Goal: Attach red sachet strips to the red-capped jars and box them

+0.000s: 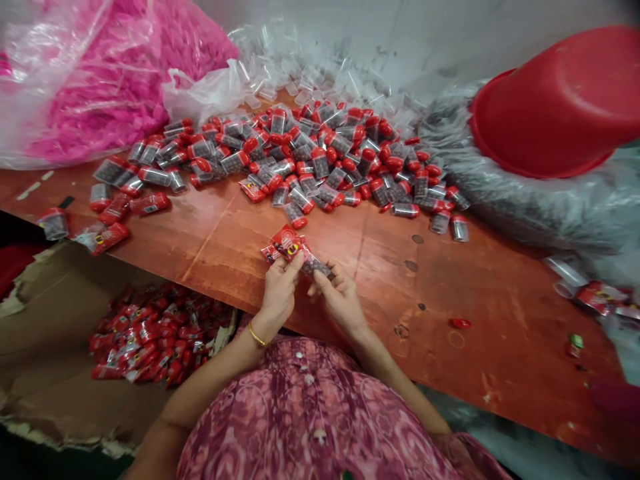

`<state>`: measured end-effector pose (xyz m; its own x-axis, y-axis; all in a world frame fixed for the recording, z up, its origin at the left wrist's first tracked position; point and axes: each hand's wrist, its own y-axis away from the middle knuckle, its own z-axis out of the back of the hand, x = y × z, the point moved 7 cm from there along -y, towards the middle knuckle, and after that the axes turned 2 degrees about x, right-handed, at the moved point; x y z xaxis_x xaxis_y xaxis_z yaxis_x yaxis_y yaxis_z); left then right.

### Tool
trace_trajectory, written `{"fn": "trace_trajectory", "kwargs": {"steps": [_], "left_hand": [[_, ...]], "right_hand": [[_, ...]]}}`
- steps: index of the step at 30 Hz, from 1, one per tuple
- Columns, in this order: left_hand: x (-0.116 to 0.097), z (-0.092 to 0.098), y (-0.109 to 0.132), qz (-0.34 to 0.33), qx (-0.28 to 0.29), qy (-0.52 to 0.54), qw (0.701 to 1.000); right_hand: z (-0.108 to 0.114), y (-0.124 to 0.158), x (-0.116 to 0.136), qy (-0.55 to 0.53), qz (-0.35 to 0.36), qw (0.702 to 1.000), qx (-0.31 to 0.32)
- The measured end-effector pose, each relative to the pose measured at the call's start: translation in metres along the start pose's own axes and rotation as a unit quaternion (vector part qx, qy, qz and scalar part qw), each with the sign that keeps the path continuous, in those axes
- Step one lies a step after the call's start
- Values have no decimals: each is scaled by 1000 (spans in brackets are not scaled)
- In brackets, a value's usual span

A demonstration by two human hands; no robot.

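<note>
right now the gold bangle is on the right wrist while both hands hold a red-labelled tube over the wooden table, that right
Not quite: the head view shows the gold bangle on the left wrist, not the right. The rest stands: the left hand and right hand hold a red-labelled tube over the wooden table.

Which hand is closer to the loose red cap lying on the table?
Right hand: the red cap lies on the table off to its right. The left hand is farther, beyond the right hand. Both grip a red-labelled tube.
</note>
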<state>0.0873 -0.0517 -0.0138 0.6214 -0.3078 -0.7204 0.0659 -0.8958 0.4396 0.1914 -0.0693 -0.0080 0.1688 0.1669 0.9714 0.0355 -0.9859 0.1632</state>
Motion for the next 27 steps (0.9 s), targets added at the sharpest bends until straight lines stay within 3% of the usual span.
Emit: {"fn": "trace_trajectory", "kwargs": {"steps": [6, 9, 12, 20, 27], "left_hand": [[1, -1, 1, -10, 20, -17, 1000], [-1, -2, 3, -47, 49, -60, 996], [-5, 3, 4, -72, 43, -86, 993], [-16, 5, -1, -60, 34, -63, 996], [-7, -5, 2, -34, 45, -79, 995]], "right_hand": [[-5, 4, -2, -28, 9, 999, -14], [-6, 5, 0, -29, 27, 999, -37], [-2, 5, 4, -10, 29, 999, -39], [-1, 7, 8, 19, 41, 999, -11], [-6, 6, 5, 40, 57, 998, -1]]}}
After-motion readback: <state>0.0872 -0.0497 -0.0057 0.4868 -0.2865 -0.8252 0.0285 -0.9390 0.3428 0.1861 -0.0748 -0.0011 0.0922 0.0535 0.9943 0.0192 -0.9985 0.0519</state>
